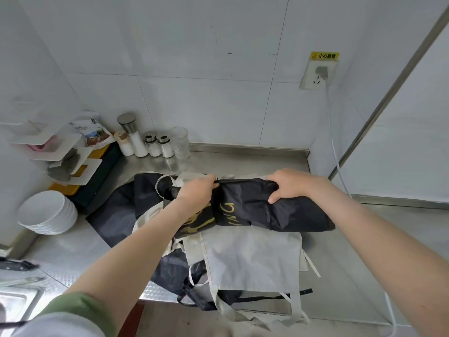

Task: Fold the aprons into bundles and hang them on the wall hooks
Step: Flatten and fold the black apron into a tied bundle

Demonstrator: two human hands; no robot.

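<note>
gold lettering [229,208] half hidden in folds of black apron [267,210], sink [14,301] cut by left edge

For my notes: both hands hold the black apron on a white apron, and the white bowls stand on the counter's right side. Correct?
No. The head view shows the white bowls on the left side of the counter, not the right. The left hand and right hand do hold the black apron on the white apron.

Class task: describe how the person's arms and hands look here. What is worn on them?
The left hand and right hand are bare: no gloves, rings or watch show. The left arm is bare up to a green sleeve, with pale grey cloth beside it. The right arm shows no sleeve.
</note>
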